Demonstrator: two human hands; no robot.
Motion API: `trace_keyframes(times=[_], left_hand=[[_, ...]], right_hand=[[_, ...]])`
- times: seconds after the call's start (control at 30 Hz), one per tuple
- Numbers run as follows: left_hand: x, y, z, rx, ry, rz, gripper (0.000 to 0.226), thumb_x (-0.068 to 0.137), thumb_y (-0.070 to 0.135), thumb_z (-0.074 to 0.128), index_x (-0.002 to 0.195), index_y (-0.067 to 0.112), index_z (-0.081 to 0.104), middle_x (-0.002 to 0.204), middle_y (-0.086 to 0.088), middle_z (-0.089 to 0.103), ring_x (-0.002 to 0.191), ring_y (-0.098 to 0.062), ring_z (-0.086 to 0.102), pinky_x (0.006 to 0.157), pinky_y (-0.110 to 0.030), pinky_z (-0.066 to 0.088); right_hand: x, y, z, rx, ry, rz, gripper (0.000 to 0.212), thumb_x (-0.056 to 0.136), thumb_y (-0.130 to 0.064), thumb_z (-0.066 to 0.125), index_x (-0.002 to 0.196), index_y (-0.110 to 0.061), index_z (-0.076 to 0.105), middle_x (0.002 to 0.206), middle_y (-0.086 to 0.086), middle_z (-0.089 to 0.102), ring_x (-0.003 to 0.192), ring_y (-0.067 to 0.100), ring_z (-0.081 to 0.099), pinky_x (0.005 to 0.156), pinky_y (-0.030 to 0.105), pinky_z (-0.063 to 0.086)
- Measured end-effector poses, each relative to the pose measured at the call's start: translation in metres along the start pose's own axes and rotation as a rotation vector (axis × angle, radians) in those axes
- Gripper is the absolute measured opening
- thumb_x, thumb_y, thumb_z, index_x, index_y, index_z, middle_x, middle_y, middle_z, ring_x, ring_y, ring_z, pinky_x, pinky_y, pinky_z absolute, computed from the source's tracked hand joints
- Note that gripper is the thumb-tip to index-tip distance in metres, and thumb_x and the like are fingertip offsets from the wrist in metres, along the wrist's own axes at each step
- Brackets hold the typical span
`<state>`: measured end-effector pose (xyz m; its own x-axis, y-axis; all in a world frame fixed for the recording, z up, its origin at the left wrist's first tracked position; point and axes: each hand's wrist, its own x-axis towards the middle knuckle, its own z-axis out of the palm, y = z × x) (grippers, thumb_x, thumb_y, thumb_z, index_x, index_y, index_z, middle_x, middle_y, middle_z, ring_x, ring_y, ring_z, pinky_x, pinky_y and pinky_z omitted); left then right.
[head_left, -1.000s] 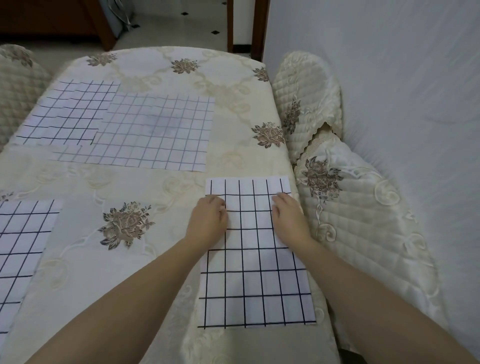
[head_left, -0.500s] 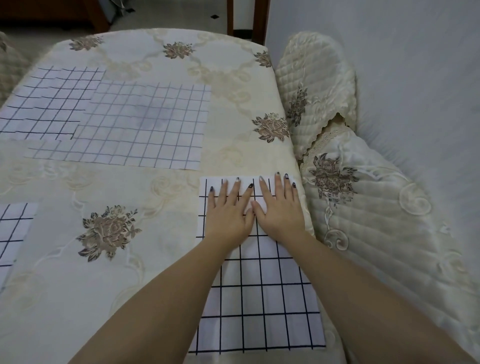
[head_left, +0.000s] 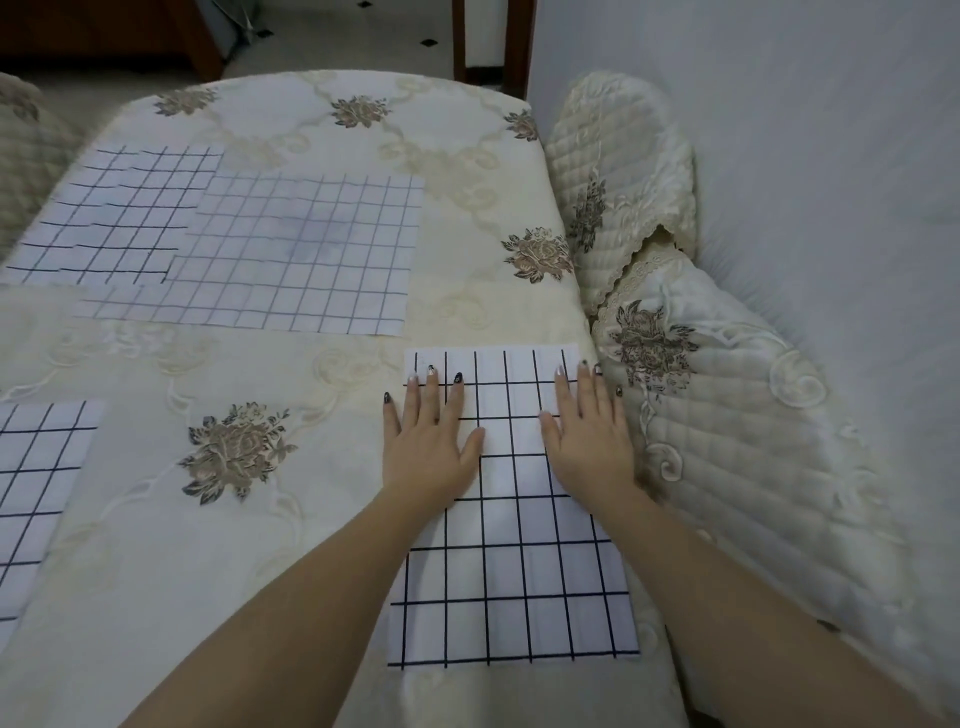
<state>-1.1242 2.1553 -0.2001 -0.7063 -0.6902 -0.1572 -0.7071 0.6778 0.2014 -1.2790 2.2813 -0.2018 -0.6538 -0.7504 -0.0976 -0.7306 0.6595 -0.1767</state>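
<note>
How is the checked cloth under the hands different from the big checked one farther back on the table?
The near cloth has bold dark lines and big squares; the far cloth has fainter lines and smaller squares. The left hand and right hand lie flat on the near cloth; no hand touches the far cloth. Both are white, checked and spread flat on the table.

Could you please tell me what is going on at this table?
A person presses both hands flat on a grid-patterned sheet lying at the table's right edge. The left hand is on its left side and the right hand on its right, fingers straight, seemingly smoothing it. More grid sheets lie spread farther back and to the left.
</note>
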Motion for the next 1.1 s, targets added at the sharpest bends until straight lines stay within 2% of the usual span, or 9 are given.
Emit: trace_keyframes(times=[0.1,0.17,0.27,0.4,0.5,0.57,0.8,1.0,1.1], left_hand=[[-0.034,0.008,0.003,-0.014,0.025,0.039,0.067,0.093,0.054,0.011,0.153,0.027,-0.004,0.162,-0.001,-0.007,0.148,-0.023,-0.012,0.118,-0.05,-0.009],[-0.06,0.012,0.008,-0.038,0.077,0.07,0.064,0.094,0.048,0.016,0.153,0.023,0.011,0.161,-0.003,0.006,0.149,-0.025,0.001,0.118,-0.048,-0.005],[-0.097,0.019,0.022,-0.012,0.089,0.145,0.054,0.096,0.035,0.027,0.146,0.017,0.038,0.153,-0.008,0.035,0.143,-0.03,0.027,0.113,-0.05,0.01],[-0.122,0.027,0.037,0.005,0.049,0.148,0.05,0.092,0.028,0.034,0.138,0.017,0.051,0.146,-0.008,0.047,0.139,-0.029,0.036,0.112,-0.046,0.012],[-0.127,0.029,0.042,0.002,0.045,0.127,0.049,0.095,0.033,0.033,0.139,0.019,0.049,0.147,-0.006,0.045,0.14,-0.027,0.035,0.114,-0.046,0.011],[-0.129,0.026,0.041,0.009,0.046,0.124,0.05,0.097,0.037,0.03,0.141,0.022,0.046,0.15,-0.005,0.042,0.142,-0.026,0.031,0.115,-0.046,0.01],[-0.133,0.015,0.041,0.052,0.059,0.044,0.064,0.094,0.057,0.022,0.151,0.028,0.026,0.16,-0.004,0.019,0.148,-0.023,0.014,0.117,-0.048,0.007],[-0.143,0.0,0.039,0.035,0.093,-0.036,0.072,0.092,0.064,0.017,0.153,0.027,0.011,0.162,-0.003,0.004,0.149,-0.019,-0.003,0.118,-0.046,-0.004],[-0.152,-0.009,0.037,0.009,0.099,-0.081,0.073,0.091,0.064,0.014,0.153,0.026,0.006,0.162,-0.003,-0.002,0.148,-0.018,-0.01,0.118,-0.043,-0.009]], right_hand=[[-0.039,-0.018,0.007,0.053,0.085,-0.013,0.061,0.095,-0.043,0.021,0.15,-0.017,0.03,0.158,0.011,0.021,0.146,0.03,0.021,0.117,0.051,0.017],[-0.065,-0.027,0.014,0.042,0.103,-0.017,0.057,0.095,-0.039,0.027,0.147,-0.016,0.035,0.155,0.012,0.03,0.143,0.03,0.03,0.115,0.052,0.023],[-0.101,-0.038,0.026,0.049,0.069,-0.019,0.055,0.095,-0.037,0.028,0.145,-0.018,0.035,0.153,0.01,0.035,0.141,0.027,0.034,0.114,0.047,0.022],[-0.129,-0.043,0.036,0.038,0.002,0.006,0.053,0.099,-0.04,0.016,0.145,-0.019,0.035,0.152,0.009,0.037,0.141,0.024,0.031,0.11,0.047,0.02],[-0.137,-0.041,0.037,0.02,-0.004,0.001,0.057,0.094,-0.044,0.029,0.144,-0.019,0.041,0.152,0.01,0.036,0.139,0.027,0.038,0.11,0.047,0.019],[-0.139,-0.037,0.035,0.004,0.011,-0.004,0.06,0.093,-0.049,0.034,0.146,-0.02,0.039,0.154,0.011,0.034,0.141,0.027,0.035,0.112,0.047,0.017],[-0.143,-0.027,0.032,0.046,0.041,0.083,0.076,0.092,-0.059,0.033,0.149,-0.009,0.03,0.157,0.018,0.022,0.145,0.03,0.024,0.116,0.043,0.012],[-0.147,-0.022,0.031,0.059,0.024,0.158,0.09,0.091,-0.066,0.006,0.147,0.001,0.026,0.156,0.018,0.021,0.146,0.029,0.022,0.116,0.04,0.008],[-0.152,-0.016,0.032,0.054,0.031,0.167,0.098,0.082,-0.071,-0.01,0.151,-0.003,0.008,0.16,0.013,0.003,0.149,0.024,0.005,0.119,0.036,-0.005]])
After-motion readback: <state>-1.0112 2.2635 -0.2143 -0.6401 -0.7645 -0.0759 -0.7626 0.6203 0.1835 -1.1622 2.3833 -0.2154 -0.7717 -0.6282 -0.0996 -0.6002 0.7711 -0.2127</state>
